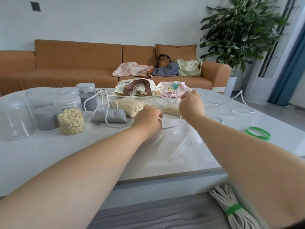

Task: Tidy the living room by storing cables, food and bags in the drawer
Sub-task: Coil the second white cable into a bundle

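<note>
The right hand (191, 103) pinches a loop of thin white charging cable (166, 96) above the small clear bag of oats (170, 109). The left hand (148, 119), fingers curled, grips the same cable just left of that bag. Both hover over the white worktop (66, 154); a green rubber band (258, 133) lies well right.
</note>
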### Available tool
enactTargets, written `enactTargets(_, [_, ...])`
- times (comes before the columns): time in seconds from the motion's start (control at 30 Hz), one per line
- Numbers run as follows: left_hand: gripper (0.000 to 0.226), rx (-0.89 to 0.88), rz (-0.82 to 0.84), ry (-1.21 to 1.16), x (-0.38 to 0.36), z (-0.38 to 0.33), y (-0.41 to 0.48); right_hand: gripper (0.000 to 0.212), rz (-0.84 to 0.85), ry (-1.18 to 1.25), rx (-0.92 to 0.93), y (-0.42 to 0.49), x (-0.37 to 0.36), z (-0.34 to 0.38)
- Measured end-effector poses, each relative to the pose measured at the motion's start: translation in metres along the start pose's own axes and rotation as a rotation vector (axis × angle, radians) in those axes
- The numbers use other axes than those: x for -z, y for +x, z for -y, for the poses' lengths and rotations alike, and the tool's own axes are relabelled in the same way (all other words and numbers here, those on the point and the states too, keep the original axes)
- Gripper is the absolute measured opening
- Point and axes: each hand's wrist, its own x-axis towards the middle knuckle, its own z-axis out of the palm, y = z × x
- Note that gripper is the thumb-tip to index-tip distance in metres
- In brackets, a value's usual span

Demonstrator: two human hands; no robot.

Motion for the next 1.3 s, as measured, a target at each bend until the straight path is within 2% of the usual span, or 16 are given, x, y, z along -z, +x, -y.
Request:
enactTargets(0.13, [0.03,-0.03,-0.051,-0.055,-0.016,-0.019,0.027,0.036,-0.067,-0.173,-0.14,0.023,0.004,-0.034])
enactTargets(0.33, [0.027,-0.123,-0.036,-0.102,-0.044,-0.056,0.061,0.053,-0.078,-0.432,-0.524,0.049,0.003,-0.099])
enactTargets(0.4, [0.027,-0.153,-0.007,-0.106,-0.055,-0.066,0.07,0.057,-0.025,-0.446,-0.633,0.054,0.007,-0.118])
enactTargets(0.57, [0.032,-0.171,0.008,-0.121,-0.072,-0.073,0.074,0.063,0.175,-0.429,-0.742,0.062,0.01,-0.139])
enactTargets(0.67, [0.032,-0.176,-0.001,-0.134,-0.077,-0.074,0.072,0.047,0.252,-0.421,-0.654,0.062,0.008,-0.15])
enactTargets(0.77, [0.032,-0.166,-0.029,-0.147,-0.078,-0.074,0.07,0.032,0.149,-0.398,-0.504,0.058,0.011,-0.151])
enactTargets(0.87, [0.033,-0.157,-0.031,-0.161,-0.072,-0.074,0.068,0.027,0.091,-0.343,-0.45,0.053,0.021,-0.141])
enactTargets(0.97, [0.032,-0.106,-0.025,-0.182,-0.058,-0.069,0.067,0.025,-0.131,-0.195,-0.357,0.046,0.027,-0.114])
enactTargets(1.07, [0.03,-0.001,-0.05,-0.234,-0.039,-0.06,0.065,0.023,-0.273,0.131,-0.207,0.041,0.029,-0.071])
enactTargets(1.17, [0.03,0.135,-0.078,-0.354,-0.022,-0.046,0.06,0.017,-0.278,0.493,-0.17,0.037,0.033,-0.023])
enactTargets(1.3, [0.036,0.281,-0.128,-0.568,0.016,-0.011,0.049,0.023,-0.119,1.042,-0.211,0.036,0.049,0.039])
